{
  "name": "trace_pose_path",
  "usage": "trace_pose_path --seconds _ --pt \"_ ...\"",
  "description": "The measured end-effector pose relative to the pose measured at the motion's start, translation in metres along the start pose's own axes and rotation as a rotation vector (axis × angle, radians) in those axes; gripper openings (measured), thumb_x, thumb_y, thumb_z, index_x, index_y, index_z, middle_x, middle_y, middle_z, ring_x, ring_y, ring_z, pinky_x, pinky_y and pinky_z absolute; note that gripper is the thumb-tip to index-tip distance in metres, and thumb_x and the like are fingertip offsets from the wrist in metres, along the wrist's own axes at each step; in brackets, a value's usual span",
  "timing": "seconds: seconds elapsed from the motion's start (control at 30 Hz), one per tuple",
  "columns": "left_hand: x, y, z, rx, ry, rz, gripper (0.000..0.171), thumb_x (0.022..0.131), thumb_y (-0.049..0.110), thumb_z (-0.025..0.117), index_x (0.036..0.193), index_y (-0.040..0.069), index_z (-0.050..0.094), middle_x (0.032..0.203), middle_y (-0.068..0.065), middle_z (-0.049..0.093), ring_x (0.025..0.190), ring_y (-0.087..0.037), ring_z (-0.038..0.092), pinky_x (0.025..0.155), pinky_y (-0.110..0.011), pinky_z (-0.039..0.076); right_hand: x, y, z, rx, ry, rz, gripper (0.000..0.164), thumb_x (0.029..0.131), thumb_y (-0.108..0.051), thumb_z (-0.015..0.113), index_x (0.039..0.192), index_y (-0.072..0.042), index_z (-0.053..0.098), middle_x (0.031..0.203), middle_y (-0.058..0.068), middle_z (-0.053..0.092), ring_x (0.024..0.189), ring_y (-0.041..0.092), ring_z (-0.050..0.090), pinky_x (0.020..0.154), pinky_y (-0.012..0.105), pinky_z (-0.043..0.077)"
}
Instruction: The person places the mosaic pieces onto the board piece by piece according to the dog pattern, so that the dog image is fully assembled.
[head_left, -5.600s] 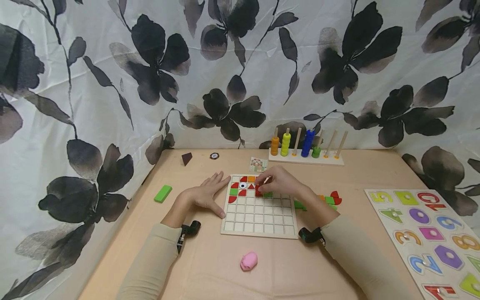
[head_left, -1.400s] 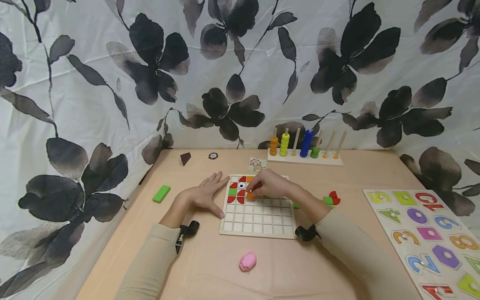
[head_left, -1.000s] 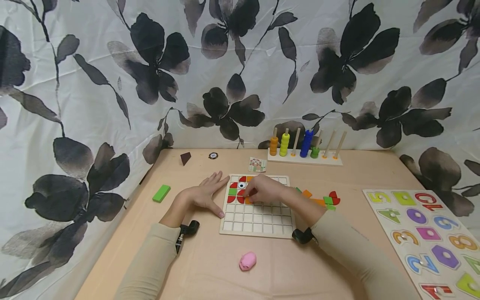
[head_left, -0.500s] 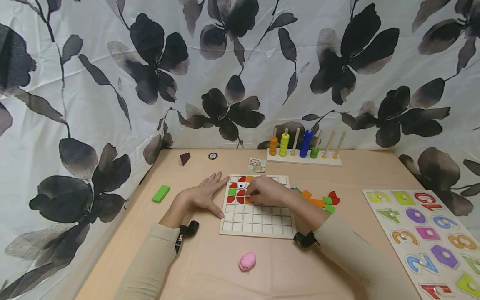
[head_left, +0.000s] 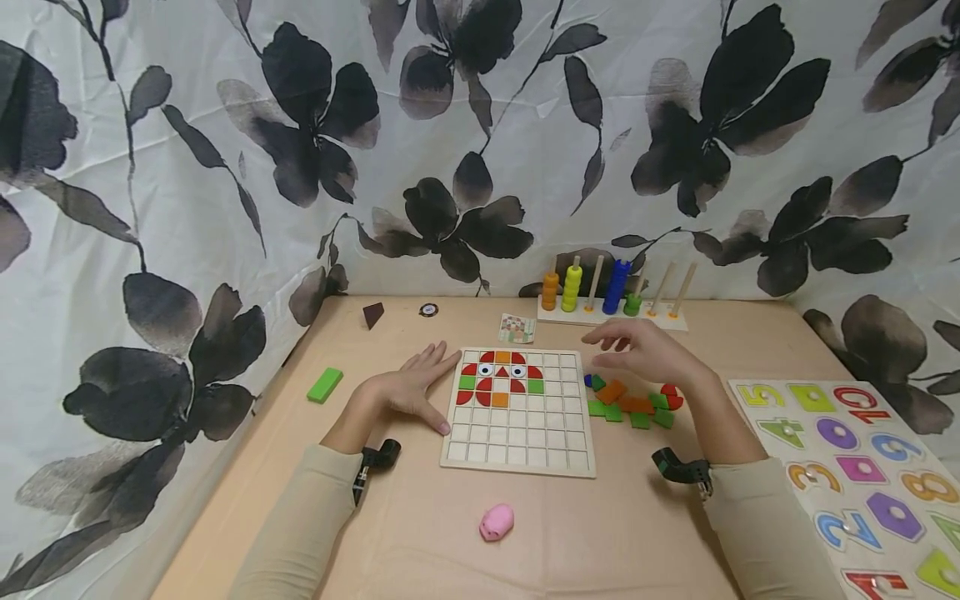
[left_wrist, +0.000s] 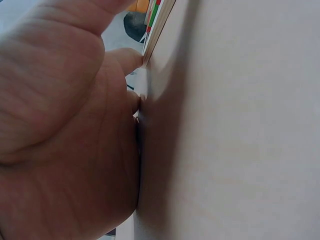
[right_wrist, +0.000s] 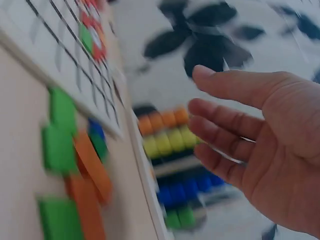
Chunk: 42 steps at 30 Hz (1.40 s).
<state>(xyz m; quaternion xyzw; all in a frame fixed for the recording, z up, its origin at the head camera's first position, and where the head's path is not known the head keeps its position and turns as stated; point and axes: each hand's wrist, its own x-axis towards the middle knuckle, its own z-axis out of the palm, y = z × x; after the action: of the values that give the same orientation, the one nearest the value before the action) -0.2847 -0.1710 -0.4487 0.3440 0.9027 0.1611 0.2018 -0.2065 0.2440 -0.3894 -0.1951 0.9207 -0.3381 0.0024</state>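
A white grid board [head_left: 517,435] lies mid-table. Coloured tiles fill part of its upper left: red quarter-rounds, green and orange squares, and two eye tiles. One orange tile [head_left: 500,400] sits in the third row below a red triangle. My left hand [head_left: 405,390] lies flat with spread fingers, fingertips and thumb at the board's left edge; its palm [left_wrist: 65,145] fills the left wrist view. My right hand [head_left: 648,357] hovers right of the board, above loose green and orange blocks [head_left: 636,405]. Its fingers are loosely bent with nothing between them, as the right wrist view shows.
Behind the board lie a patterned card [head_left: 517,328] and a peg stand [head_left: 611,317] with coloured beads. A numbered puzzle board [head_left: 847,433] is at right. A green block [head_left: 325,386], dark triangular piece [head_left: 372,315], small round disc [head_left: 428,310] and pink object [head_left: 497,522] lie around.
My right hand was at the board with an orange tile; that tile now sits in the third row, and the hand has moved right over the loose blocks. My left hand stays in place.
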Motion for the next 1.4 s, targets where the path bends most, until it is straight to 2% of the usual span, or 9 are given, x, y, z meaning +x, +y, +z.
trace_pose_path --seconds 0.17,0.3,0.47,0.6,0.73,1.03,1.23,1.4 --pt "0.001 0.000 -0.001 0.004 -0.003 -0.006 0.132 0.054 0.071 0.079 0.156 0.027 0.006 0.161 -0.007 -0.013 0.146 -0.026 -0.014 0.116 -0.053 0.000 -0.018 0.037 -0.025 0.006 -0.011 0.085 0.025 0.087 -0.020 0.072 0.112 -0.017 0.071 0.108 0.006 0.068 0.093 0.022 0.058 0.080 0.036 0.050" --pt "0.001 0.001 -0.002 0.003 0.001 0.002 0.132 0.055 0.070 0.079 0.156 0.025 0.008 0.161 -0.009 -0.011 0.146 -0.028 -0.014 0.116 -0.055 0.001 -0.032 0.061 -0.036 0.007 -0.098 0.194 0.025 0.085 -0.007 0.071 0.109 -0.011 0.073 0.106 0.010 0.069 0.092 0.024 0.060 0.078 0.036 0.051" --pt "0.001 0.001 -0.001 0.006 0.005 0.006 0.132 0.055 0.069 0.080 0.156 0.024 0.009 0.161 -0.010 -0.011 0.147 -0.030 -0.013 0.115 -0.057 0.002 -0.045 0.084 -0.042 0.021 -0.219 0.274 0.025 0.079 0.000 0.072 0.103 -0.005 0.074 0.098 0.008 0.071 0.083 0.022 0.060 0.075 0.031 0.051" --pt "0.001 0.000 -0.001 0.007 0.014 0.012 0.132 0.055 0.068 0.080 0.156 0.023 0.008 0.161 -0.011 -0.011 0.147 -0.030 -0.013 0.115 -0.056 0.002 -0.047 0.093 -0.040 0.044 -0.242 0.286 0.024 0.077 0.002 0.073 0.100 -0.004 0.074 0.095 0.007 0.071 0.081 0.021 0.059 0.074 0.029 0.052" --pt "0.000 0.000 0.000 0.010 0.011 0.016 0.132 0.056 0.069 0.080 0.156 0.023 0.007 0.160 -0.010 -0.012 0.146 -0.029 -0.013 0.116 -0.054 0.001 -0.048 0.096 -0.037 0.070 -0.249 0.297 0.021 0.077 0.001 0.074 0.098 -0.003 0.073 0.090 0.007 0.070 0.079 0.022 0.058 0.074 0.031 0.051" --pt "0.000 -0.001 0.001 -0.004 0.008 -0.001 0.132 0.055 0.068 0.080 0.156 0.025 0.008 0.161 -0.009 -0.011 0.147 -0.027 -0.013 0.116 -0.055 0.001 -0.049 0.096 -0.034 0.092 -0.277 0.258 0.014 0.080 -0.001 0.072 0.091 -0.002 0.065 0.086 0.009 0.064 0.079 0.023 0.054 0.074 0.033 0.047" --pt "0.002 -0.001 0.000 -0.006 0.001 -0.002 0.132 0.054 0.070 0.080 0.156 0.026 0.007 0.161 -0.008 -0.012 0.146 -0.027 -0.014 0.116 -0.054 0.000 -0.039 0.082 -0.033 0.087 -0.150 0.200 0.008 0.087 -0.003 0.067 0.094 -0.005 0.065 0.088 0.009 0.065 0.083 0.025 0.054 0.074 0.032 0.046" --pt "0.004 -0.002 -0.002 -0.004 -0.005 0.000 0.133 0.054 0.071 0.079 0.156 0.026 0.006 0.161 -0.008 -0.012 0.146 -0.027 -0.014 0.116 -0.053 0.000 -0.020 0.060 -0.023 0.104 -0.050 0.121 0.014 0.090 -0.005 0.064 0.104 -0.007 0.067 0.095 0.007 0.066 0.085 0.025 0.055 0.073 0.029 0.050"
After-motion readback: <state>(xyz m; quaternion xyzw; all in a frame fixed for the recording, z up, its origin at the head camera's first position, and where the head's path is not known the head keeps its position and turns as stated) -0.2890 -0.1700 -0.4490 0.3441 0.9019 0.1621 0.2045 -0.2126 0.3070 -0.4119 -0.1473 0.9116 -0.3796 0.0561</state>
